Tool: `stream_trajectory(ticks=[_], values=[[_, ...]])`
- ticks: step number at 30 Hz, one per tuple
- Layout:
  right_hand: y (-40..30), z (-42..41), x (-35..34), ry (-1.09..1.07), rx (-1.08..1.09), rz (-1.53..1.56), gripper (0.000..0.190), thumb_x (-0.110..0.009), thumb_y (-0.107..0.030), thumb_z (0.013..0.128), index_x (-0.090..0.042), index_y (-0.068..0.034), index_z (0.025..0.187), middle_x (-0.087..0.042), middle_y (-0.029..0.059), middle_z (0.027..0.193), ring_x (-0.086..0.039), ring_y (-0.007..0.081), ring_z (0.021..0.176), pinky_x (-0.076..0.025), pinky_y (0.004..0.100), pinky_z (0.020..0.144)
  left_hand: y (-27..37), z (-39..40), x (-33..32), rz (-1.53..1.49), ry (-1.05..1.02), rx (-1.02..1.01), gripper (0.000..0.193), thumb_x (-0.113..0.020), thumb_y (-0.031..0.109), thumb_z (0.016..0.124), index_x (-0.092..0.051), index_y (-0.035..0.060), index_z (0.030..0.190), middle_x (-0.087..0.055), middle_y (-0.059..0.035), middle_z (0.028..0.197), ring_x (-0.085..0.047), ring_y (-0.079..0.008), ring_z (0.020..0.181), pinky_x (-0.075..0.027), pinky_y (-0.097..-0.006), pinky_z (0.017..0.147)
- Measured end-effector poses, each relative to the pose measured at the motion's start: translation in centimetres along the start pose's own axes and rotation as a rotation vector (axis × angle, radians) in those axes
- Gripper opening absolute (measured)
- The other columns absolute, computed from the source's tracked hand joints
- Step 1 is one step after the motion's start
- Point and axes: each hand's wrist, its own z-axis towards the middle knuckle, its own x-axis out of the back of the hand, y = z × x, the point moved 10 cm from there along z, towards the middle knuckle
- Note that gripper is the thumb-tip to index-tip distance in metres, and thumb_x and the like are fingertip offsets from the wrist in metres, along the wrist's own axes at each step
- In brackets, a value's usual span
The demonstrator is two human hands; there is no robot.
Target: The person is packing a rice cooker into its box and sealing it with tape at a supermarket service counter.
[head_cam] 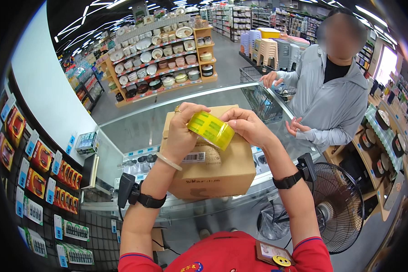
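Observation:
My left hand (185,131) grips a roll of yellow printed packing tape (211,130) by its left side. On the roll's upper right edge, the thumb and fingertips of my right hand (247,125) pinch at the tape; whether they hold a loose end is too small to tell. Beneath both hands a cardboard box (212,178) rests on the glass display counter (129,131). The box bears a barcode label (193,157) and printed writing. Part of its top is hidden behind my hands and the roll.
A person in a grey jacket (329,98) stands across the counter at the right, beside a wire shopping cart (255,98). A standing fan (336,207) is near my right arm. Packaged batteries (42,153) hang on a rack at the left. Shelves of dishware (159,61) stand beyond.

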Motion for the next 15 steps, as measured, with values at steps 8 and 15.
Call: stream_trajectory(ticks=[8,15], values=[[-0.4,-0.5,-1.7,-0.035,-0.033,0.009,0.021,-0.054,-0.015,0.086,-0.057,0.001,0.099,-0.06,0.0017,0.094,-0.054,0.006,0.083,-0.042,0.0207,0.077,-1.1,-0.2,0.8,0.138,0.098,0.031,0.028,-0.046,-0.011,0.068,-0.056,0.0024,0.091,-0.055,-0.0096,0.085,-0.054,-0.0234,0.082,-0.043,-0.0276,0.074],[0.3,0.0,-1.8,-0.006,0.005,0.078,0.019,-0.055,-0.016,0.086,-0.056,-0.001,0.097,-0.06,0.0012,0.09,-0.053,0.0051,0.081,-0.041,0.0201,0.075,-0.7,-0.1,0.7,0.182,0.094,0.009,0.028,-0.046,-0.011,0.069,-0.055,0.0025,0.092,-0.056,-0.0092,0.084,-0.055,-0.0219,0.08,-0.043,-0.0267,0.074]])
